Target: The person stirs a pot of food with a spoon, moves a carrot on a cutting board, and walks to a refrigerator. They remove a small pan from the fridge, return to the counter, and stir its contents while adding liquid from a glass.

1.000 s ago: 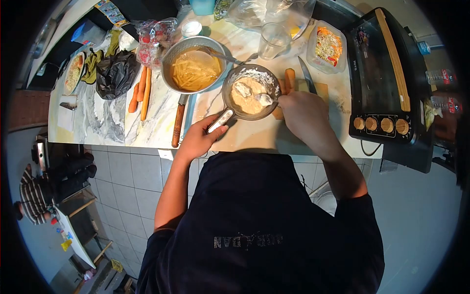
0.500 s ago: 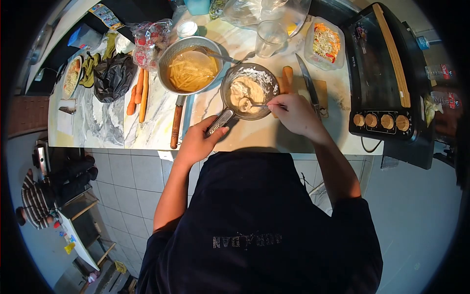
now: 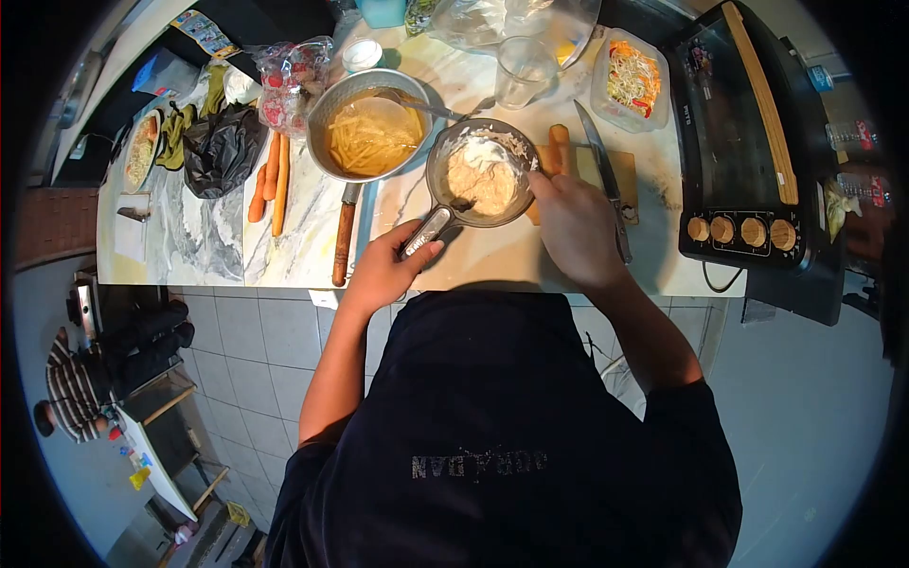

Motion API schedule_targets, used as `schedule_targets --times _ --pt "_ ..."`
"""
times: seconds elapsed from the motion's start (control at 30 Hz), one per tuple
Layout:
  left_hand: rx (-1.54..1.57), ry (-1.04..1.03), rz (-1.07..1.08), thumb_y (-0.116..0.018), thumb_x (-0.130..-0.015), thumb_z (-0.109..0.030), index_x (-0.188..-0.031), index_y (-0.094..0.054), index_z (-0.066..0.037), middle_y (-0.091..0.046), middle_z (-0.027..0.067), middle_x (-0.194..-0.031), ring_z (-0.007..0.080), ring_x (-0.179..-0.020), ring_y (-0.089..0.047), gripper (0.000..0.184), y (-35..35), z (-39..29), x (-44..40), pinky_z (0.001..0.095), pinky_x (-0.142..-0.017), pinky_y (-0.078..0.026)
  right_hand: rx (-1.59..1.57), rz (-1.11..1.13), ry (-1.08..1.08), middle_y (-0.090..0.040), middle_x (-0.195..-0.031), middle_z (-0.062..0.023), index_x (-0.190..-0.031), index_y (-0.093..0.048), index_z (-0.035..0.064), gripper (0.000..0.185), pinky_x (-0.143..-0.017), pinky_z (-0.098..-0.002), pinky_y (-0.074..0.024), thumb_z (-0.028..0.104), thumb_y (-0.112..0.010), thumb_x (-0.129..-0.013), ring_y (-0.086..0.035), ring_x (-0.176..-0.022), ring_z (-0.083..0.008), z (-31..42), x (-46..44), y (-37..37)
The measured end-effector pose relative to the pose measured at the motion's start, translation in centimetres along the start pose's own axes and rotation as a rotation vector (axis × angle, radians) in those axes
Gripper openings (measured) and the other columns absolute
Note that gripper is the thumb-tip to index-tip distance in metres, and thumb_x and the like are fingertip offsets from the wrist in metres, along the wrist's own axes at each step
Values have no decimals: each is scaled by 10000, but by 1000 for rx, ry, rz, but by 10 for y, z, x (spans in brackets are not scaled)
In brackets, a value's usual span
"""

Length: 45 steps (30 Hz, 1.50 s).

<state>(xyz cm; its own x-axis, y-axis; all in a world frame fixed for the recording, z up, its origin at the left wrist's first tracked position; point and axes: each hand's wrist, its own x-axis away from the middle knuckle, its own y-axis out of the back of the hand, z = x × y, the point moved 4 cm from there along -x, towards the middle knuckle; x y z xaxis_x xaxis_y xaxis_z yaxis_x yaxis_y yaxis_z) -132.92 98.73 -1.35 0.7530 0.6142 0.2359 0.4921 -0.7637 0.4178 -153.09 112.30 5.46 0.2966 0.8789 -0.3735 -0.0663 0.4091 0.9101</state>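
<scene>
My left hand [image 3: 390, 267] is closed around the handle [image 3: 429, 233] of a small grey pan [image 3: 438, 168] at the counter's front. Inside the pan lies a thick beige batter with white flour [image 3: 485, 151] on top and smears up the far and right walls. My right hand [image 3: 575, 227] is at the pan's right rim, fingers pinched on a spoon that is mostly hidden from view. Left of the pan, a larger metal pot [image 3: 317, 142] with a wooden handle holds pale strips in yellowish liquid, with a ladle [image 3: 431, 109] resting in it.
Right of the pan, a knife [image 3: 603, 166] and a carrot [image 3: 559, 147] lie on a wooden cutting board [image 3: 620, 175]. A container of shredded vegetables [image 3: 632, 85], a clear cup [image 3: 524, 74] and a toaster oven [image 3: 739, 142] stand behind. Carrots [image 3: 281, 185] lie left; a person [image 3: 76, 388] is far left.
My right hand has moved up along the pan's right side with the spoon. The batter has been turned over and spread differently. My left hand keeps its hold on the handle.
</scene>
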Motion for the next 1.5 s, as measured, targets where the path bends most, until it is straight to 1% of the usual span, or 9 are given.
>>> schedule_targets --times 0.3,0.37,0.7,0.8,0.87,0.93,1.17,1.23,1.5 --pt "-33 41 24 -704 -899 -324 -1235 -621 -17 -649 64 -757 100 -623 -532 462 1 2 -3 272 -593 -440 -34 -4 5 -602 -752 -129 -860 -586 30 75 -707 -441 -497 49 -537 -807 -632 -792 -319 -2 -3 -5" --pt "9 -44 -10 -696 -922 -245 -1212 -620 -16 -547 -36 -740 42 -573 -386 377 -2 13 -4 237 -499 -302 -31 -18 -6 -601 -753 -131 -859 -584 30 73 -706 -443 -496 49 -534 -810 -633 -795 -320 -1 -2 -3" --pt "30 14 16 -699 -920 -255 -1219 -616 -21 -552 -32 -732 43 -567 -404 388 -1 6 -2 236 -495 -307 -75 52 -26 -636 -779 -141 -923 -617 49 108 -659 -453 -507 95 -547 -856 -641 -739 -339 1 5 -14" --pt "22 59 26 -707 -898 -336 -1231 -621 -19 -645 65 -763 103 -649 -566 467 0 4 -1 274 -608 -453 -55 124 -105 -666 -804 -135 -981 -660 81 145 -659 -446 -514 139 -561 -893 -656 -747 -335 -1 6 -20" --pt "40 19 18 -700 -920 -257 -1231 -609 -20 -556 -31 -735 45 -559 -402 401 -1 6 -2 237 -490 -306 -59 116 -163 -671 -803 -133 -956 -657 84 131 -652 -448 -514 155 -563 -898 -659 -742 -335 0 6 -16" --pt "30 -5 2 -700 -919 -256 -1233 -607 -20 -558 -32 -736 46 -554 -402 403 -2 12 -2 237 -487 -305 -69 39 -230 -641 -744 -138 -798 -589 54 163 -643 -467 -506 163 -535 -906 -650 -714 -337 0 8 -1" --pt "55 31 23 -701 -917 -252 -1223 -610 -27 -570 -26 -739 48 -534 -426 390 -3 13 -3 234 -466 -315 -101 -42 -255 -638 -753 -136 -824 -586 69 123 -638 -469 -505 160 -552 -900 -649 -724 -337 -2 9 1" --pt "74 44 32 -701 -917 -252 -1222 -609 -29 -571 -25 -735 49 -526 -427 389 -2 7 -2 235 -460 -314 -67 -19 -196 -670 -790 -143 -963 -666 83 131 -660 -442 -520 151 -572 -901 -663 -724 -329 -3 7 -9" --pt "81 17 25 -703 -915 -253 -1221 -608 -32 -545 -31 -686 43 -508 -425 388 -2 7 -2 235 -445 -309 -216 25 -253 -657 -757 -117 -847 -640 91 130 -678 -460 -508 171 -555 -902 -648 -753 -333 -9 9 6"
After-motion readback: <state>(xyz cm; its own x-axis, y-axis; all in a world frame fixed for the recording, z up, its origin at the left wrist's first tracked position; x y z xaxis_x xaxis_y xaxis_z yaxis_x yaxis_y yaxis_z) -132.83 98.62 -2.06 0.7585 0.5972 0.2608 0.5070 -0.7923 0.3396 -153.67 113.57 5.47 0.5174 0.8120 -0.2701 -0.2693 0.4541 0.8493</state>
